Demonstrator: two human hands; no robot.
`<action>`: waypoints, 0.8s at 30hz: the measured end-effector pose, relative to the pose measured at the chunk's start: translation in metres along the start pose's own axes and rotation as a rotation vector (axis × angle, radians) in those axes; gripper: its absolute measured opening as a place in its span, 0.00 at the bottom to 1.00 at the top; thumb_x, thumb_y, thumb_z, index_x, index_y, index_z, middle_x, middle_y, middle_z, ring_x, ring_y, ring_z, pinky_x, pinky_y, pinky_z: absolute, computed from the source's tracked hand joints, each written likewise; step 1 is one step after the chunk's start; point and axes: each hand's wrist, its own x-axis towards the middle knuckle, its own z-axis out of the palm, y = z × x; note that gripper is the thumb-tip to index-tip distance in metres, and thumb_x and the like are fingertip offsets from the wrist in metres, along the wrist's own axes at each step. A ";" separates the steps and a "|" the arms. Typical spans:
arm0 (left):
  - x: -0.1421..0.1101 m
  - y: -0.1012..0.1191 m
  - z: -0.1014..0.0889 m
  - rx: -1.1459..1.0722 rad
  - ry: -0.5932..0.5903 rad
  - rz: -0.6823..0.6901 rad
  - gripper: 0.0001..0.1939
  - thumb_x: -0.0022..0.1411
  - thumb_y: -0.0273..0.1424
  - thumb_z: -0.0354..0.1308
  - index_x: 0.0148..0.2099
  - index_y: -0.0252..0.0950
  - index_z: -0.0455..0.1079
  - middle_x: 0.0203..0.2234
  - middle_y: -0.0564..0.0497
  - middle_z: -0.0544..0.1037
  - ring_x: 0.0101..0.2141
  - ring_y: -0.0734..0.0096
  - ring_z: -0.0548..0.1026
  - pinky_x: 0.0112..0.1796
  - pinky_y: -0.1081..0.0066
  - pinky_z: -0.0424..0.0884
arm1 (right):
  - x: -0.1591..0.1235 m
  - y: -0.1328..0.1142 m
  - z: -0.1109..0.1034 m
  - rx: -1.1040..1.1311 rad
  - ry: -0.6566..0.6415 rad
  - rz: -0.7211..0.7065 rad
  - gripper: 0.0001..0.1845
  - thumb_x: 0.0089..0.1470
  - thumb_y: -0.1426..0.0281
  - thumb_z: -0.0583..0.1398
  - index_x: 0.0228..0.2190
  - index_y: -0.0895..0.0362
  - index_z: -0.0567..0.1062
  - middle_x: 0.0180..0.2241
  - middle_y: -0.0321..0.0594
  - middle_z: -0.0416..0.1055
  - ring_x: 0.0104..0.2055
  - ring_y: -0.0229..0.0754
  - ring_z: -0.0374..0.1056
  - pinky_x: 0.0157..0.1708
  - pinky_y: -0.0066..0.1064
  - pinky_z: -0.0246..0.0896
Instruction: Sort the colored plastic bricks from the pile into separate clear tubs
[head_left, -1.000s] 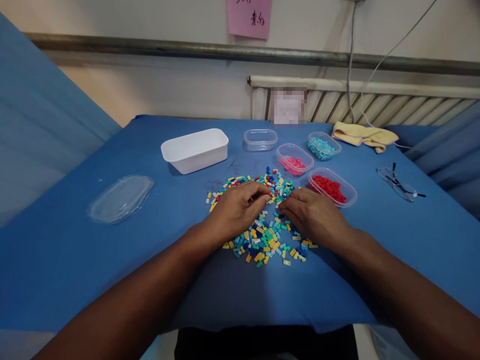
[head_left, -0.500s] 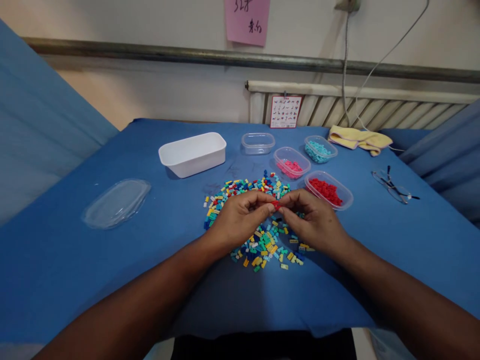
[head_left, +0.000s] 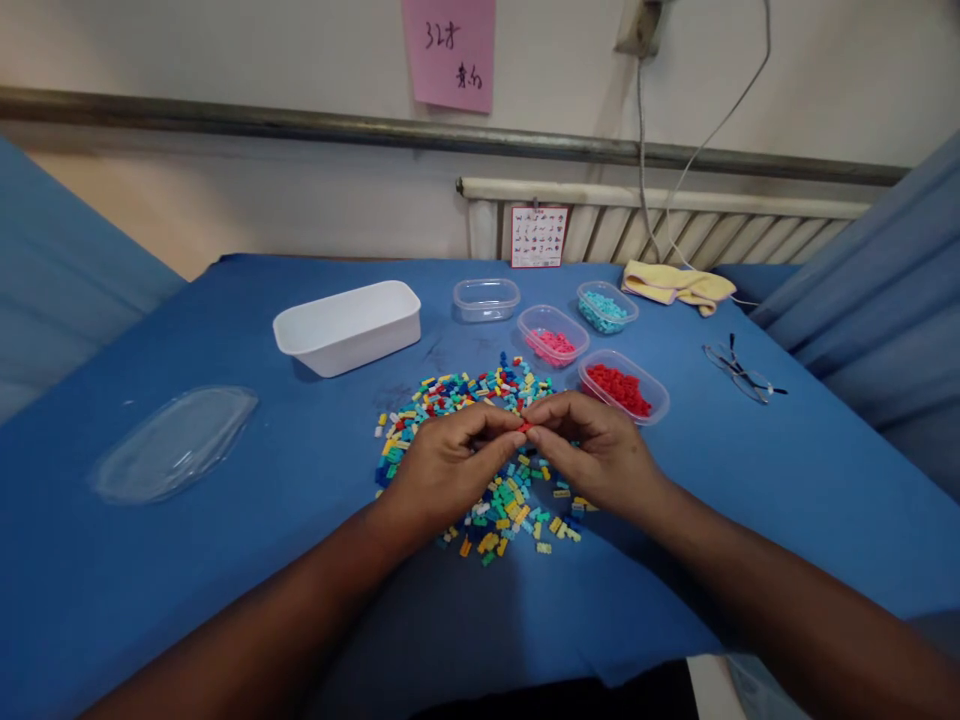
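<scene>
A pile of small bricks in several colours lies on the blue table. Just above the pile, my left hand and my right hand meet fingertip to fingertip. Both pinch one small red brick between them. Behind the right hand stands a clear tub of red bricks. Farther back are a tub of pink bricks and a tub of light blue bricks.
A white rectangular bin and an empty clear tub stand at the back. A clear lid lies at the left. Glasses and a yellow cloth are at the right. A radiator runs along the wall.
Both hands rose from the pile and came together, pinching a red brick between their fingertips. The view has shifted, so everything sits further left in the frame.
</scene>
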 end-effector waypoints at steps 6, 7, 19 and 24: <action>-0.003 -0.004 0.002 -0.015 -0.002 0.005 0.07 0.69 0.35 0.69 0.46 0.39 0.83 0.34 0.53 0.86 0.34 0.73 0.83 0.35 0.76 0.76 | 0.002 -0.012 -0.009 -0.132 0.009 -0.036 0.03 0.66 0.69 0.67 0.42 0.51 0.81 0.34 0.35 0.81 0.34 0.38 0.75 0.33 0.31 0.68; -0.004 -0.003 0.002 -0.005 -0.002 0.011 0.07 0.69 0.35 0.69 0.46 0.39 0.83 0.34 0.53 0.86 0.33 0.74 0.82 0.34 0.76 0.76 | 0.002 -0.013 -0.011 -0.131 0.002 -0.041 0.03 0.65 0.69 0.67 0.41 0.51 0.81 0.35 0.35 0.81 0.34 0.38 0.75 0.33 0.31 0.68; -0.007 0.004 0.002 0.208 -0.003 0.101 0.10 0.73 0.36 0.65 0.53 0.41 0.82 0.37 0.53 0.87 0.35 0.72 0.84 0.38 0.72 0.78 | 0.004 -0.024 -0.044 -0.318 0.013 -0.122 0.03 0.64 0.71 0.65 0.39 0.51 0.79 0.37 0.38 0.81 0.38 0.43 0.77 0.39 0.36 0.72; -0.009 0.002 0.000 0.283 0.017 0.167 0.10 0.75 0.35 0.61 0.52 0.41 0.82 0.43 0.51 0.89 0.41 0.68 0.86 0.44 0.69 0.80 | 0.009 -0.005 -0.117 -0.746 0.236 0.024 0.05 0.62 0.66 0.67 0.40 0.52 0.82 0.33 0.38 0.82 0.30 0.42 0.75 0.32 0.35 0.68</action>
